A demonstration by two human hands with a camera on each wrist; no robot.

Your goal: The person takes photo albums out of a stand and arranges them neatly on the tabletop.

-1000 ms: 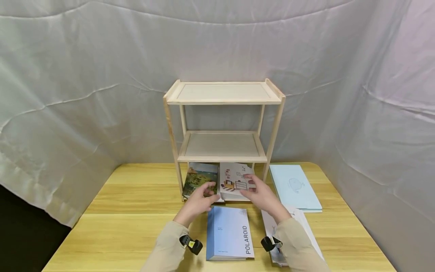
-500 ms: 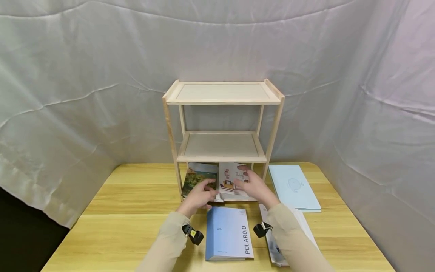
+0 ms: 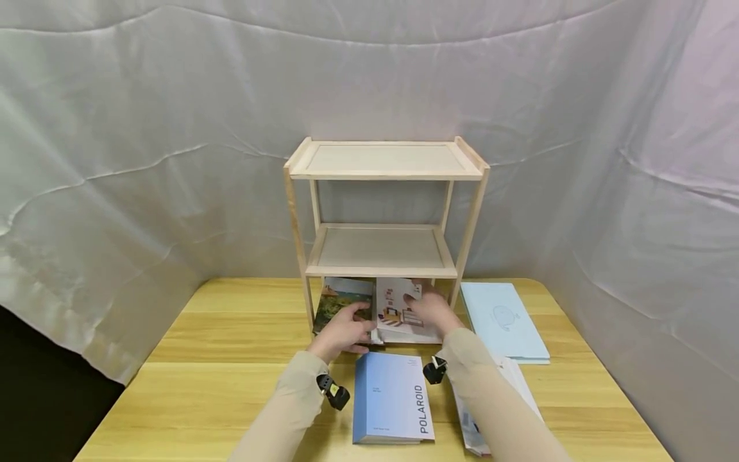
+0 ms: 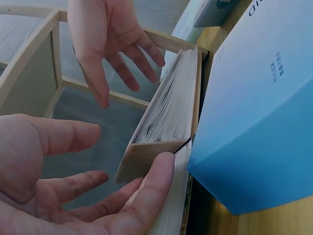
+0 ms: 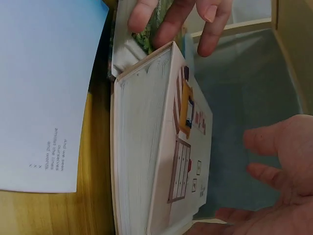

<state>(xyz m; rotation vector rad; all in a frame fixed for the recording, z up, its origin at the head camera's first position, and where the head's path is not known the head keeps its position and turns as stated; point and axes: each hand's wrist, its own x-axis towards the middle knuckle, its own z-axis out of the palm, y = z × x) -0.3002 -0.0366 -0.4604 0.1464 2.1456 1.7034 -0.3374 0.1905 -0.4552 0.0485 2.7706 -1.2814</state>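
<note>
A thick book with a pale illustrated cover [image 3: 398,307] lies on the bottom level of the wooden shelf, spine corner toward the left book. Beside it lies a book with a green landscape cover [image 3: 337,301]. My left hand [image 3: 342,332] is at the front edges of these two; in the left wrist view one fingertip [image 4: 162,169] touches the pale book's near corner, the other fingers apart. My right hand [image 3: 434,308] reaches over the pale book's right side under the middle board, its fingers loosely spread. Whether it touches the cover is unclear.
The light wooden shelf [image 3: 381,271] has two upper boards above the hands, with posts either side. In front lies a blue-white POLAROID book [image 3: 392,398]. Right of it, a white book [image 3: 522,388] is partly under the right sleeve; behind lies a pale blue book [image 3: 502,317].
My right hand has moved forward and deeper under the middle board along the pale book's right side. My left hand has shifted slightly, staying at the books' front edges.
</note>
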